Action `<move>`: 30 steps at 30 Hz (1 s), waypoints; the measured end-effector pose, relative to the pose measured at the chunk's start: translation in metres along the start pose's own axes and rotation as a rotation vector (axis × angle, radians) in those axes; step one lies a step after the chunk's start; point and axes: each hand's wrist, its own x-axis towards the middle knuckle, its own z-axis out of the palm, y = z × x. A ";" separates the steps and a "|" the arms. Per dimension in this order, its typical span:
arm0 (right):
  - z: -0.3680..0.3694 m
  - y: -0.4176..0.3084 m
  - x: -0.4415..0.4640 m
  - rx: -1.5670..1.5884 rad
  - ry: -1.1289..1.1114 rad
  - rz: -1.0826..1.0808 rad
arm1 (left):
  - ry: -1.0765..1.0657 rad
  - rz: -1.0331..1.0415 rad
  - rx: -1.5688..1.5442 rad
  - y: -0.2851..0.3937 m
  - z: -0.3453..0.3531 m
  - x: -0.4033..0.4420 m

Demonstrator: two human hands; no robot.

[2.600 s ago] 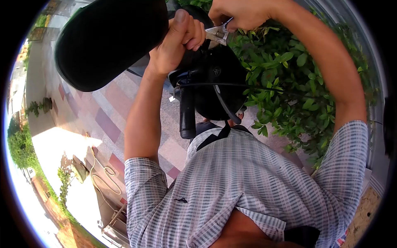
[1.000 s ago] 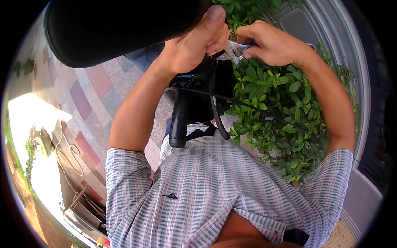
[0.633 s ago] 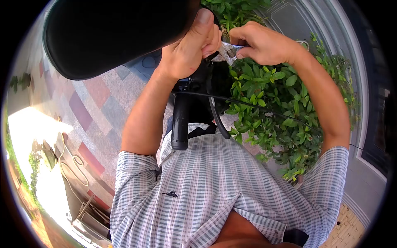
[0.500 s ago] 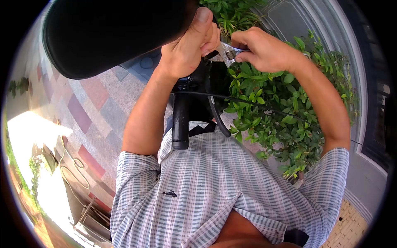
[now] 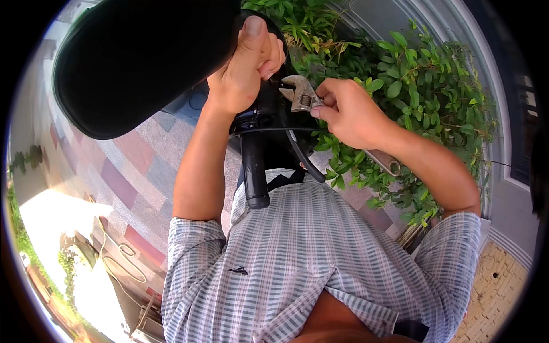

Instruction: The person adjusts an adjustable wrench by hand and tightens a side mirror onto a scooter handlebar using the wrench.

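My right hand point(image 5: 351, 114) grips an adjustable wrench point(image 5: 304, 97) close to its head, with thumb and bent fingers. The wrench's jaws face left, beside a small dark part, and I cannot tell whether they touch it. Its handle end point(image 5: 384, 162) sticks out below my wrist. Thumb up, my left hand point(image 5: 243, 68) is closed in a fist against a large black rounded piece point(image 5: 143, 63), perhaps a mirror; what lies inside the fingers is hidden. Below the left hand are a black handlebar grip point(image 5: 255, 171) and a curved lever point(image 5: 304, 157).
Leafy bushes point(image 5: 400, 86) grow right behind the wrench and along a grey wall point(image 5: 486, 68). A thin black cable point(image 5: 280, 130) runs across near the grip. Coloured paving point(image 5: 134, 143) lies to the left, with a pale hose point(image 5: 123, 266) on the ground.
My right hand has moved down with the wrench and turned it, so its jaws and handle end now show. My left hand is still closed; it and the black rounded piece appear shifted left.
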 end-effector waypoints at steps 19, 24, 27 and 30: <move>0.034 -0.032 -0.024 0.997 0.057 0.386 | -0.080 0.020 -0.089 0.003 0.001 0.005; 0.039 -0.052 -0.021 1.091 0.038 0.427 | -0.102 0.017 -0.064 0.003 0.003 0.004; 0.038 -0.062 -0.019 1.040 0.052 0.445 | -0.115 -0.042 -0.001 0.009 0.004 0.006; 0.035 -0.061 -0.016 0.970 0.014 0.446 | -0.118 -0.040 0.015 0.008 0.006 0.003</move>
